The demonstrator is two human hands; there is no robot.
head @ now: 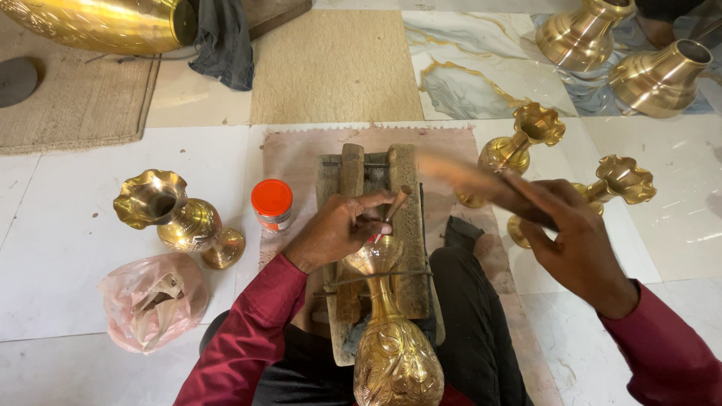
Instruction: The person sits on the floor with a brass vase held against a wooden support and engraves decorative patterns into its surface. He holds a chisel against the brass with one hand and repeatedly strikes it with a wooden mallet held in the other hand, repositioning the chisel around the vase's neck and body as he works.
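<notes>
— What did the left hand hold?

— Its fingers were closed on a thin punch tool, held tilted with the tip at the mouth of the engraved brass vase. The vase lay on a wooden block between the person's knees, with a wire across its neck.

— And the right hand?

— It was raised to the right of the block, wrapped around a wooden stick, which looked blurred.

— What stood around?

— A small jar with an orange lid just left of the block, another brass vase lying further left, and a plastic bag near it.
</notes>
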